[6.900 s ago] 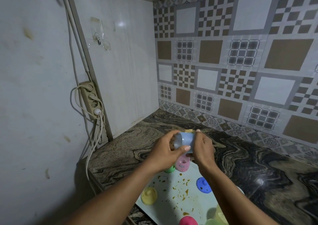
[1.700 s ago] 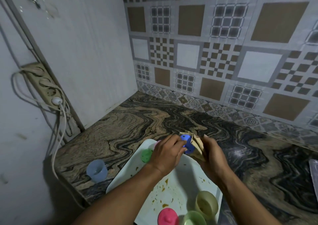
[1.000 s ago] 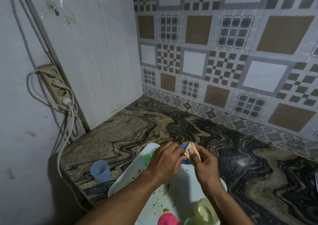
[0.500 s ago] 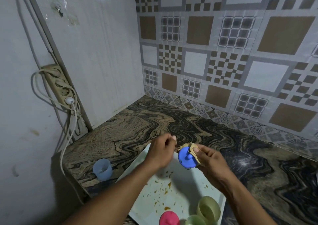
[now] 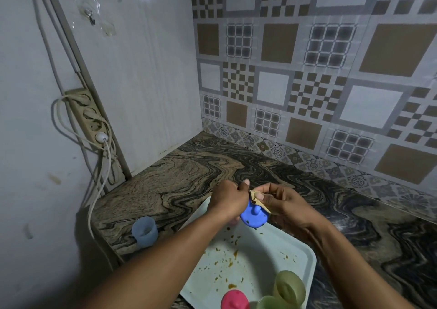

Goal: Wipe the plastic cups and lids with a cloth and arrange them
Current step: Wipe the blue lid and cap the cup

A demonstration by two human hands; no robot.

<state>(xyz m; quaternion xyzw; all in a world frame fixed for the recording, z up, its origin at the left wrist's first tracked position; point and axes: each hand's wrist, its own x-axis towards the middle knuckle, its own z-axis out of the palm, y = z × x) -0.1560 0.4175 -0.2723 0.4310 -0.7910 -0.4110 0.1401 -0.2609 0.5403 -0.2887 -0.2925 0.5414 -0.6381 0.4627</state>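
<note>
As if pinched, blue lid (image 5: 254, 217) between left hand (image 5: 227, 200) and cloth (image 5: 259, 200)

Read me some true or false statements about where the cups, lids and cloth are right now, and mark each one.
1. The blue lid lies flat on the tray. False: it is held up above the tray, between the left hand and the right hand.
2. The light blue cup stands upright on the counter, off the tray. True.
3. The right hand pinches a beige cloth at the blue lid. True.
4. The tray is spotless. False: brown specks dot it.
5. The pink lid sits on the counter. False: it is on the tray, near a yellow-green cup.
</note>
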